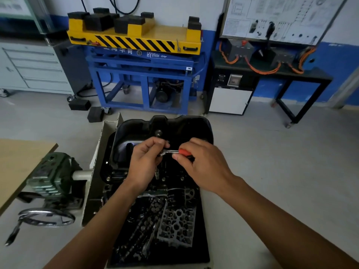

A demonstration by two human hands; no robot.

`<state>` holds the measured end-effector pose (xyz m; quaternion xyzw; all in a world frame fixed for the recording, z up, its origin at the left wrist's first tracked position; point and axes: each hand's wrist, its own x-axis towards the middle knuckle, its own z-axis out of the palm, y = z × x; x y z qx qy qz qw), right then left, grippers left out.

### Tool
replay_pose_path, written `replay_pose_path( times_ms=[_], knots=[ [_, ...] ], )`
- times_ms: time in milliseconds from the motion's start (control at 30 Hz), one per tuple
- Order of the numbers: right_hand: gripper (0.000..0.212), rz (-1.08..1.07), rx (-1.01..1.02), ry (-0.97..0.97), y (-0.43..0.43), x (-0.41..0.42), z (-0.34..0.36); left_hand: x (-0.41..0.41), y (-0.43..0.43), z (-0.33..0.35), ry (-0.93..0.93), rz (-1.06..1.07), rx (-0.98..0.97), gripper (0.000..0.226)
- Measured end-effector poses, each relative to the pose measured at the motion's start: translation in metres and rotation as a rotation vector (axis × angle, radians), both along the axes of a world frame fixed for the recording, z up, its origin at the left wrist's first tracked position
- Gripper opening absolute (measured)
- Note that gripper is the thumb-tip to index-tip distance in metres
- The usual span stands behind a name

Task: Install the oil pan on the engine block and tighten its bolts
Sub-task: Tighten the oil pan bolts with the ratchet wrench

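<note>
The black oil pan [174, 127] sits on top of the engine block [171, 216], which hangs on a stand in front of me. Over the pan's near flange, my left hand [145, 162] pinches the head of a ratchet wrench [170, 151]. A socket extension [156, 172] drops from the head down to the flange, near a bolt [163, 179]. My right hand [202, 164] grips the wrench's red handle [183, 151]. Another bolt head [108, 179] shows at the pan's left corner.
A green gearbox [52, 175] with a handwheel [46, 218] stands left of the engine stand. A wooden table [21, 158] lies at the far left. Beyond are a blue and yellow lift cart [139, 61], grey drawers [35, 68] and a black bench [272, 74].
</note>
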<state>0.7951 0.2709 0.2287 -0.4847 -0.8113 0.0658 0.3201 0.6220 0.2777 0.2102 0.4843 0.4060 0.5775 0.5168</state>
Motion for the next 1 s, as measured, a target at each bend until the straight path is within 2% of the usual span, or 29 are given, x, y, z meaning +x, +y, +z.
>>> replay_pose_path(
  times_ms=[400, 600, 767, 1000],
  knots=[
    [0.024, -0.004, -0.034, 0.018, 0.002, 0.023, -0.019, 0.025, 0.006, -0.016, 0.06, 0.023, -0.011, 0.032],
    [0.023, 0.134, 0.026, -0.081, 0.026, 0.031, -0.011, 0.028, 0.005, -0.024, 0.051, 0.056, 0.033, 0.038],
    [0.025, 0.245, 0.152, -0.216, 0.042, 0.033, -0.003, 0.019, 0.008, -0.028, 0.026, -0.05, 0.037, 0.029],
    [0.022, 0.266, 0.12, -0.234, 0.046, 0.037, -0.009, 0.006, 0.019, -0.032, 0.068, -0.245, 0.015, 0.025]
  ],
)
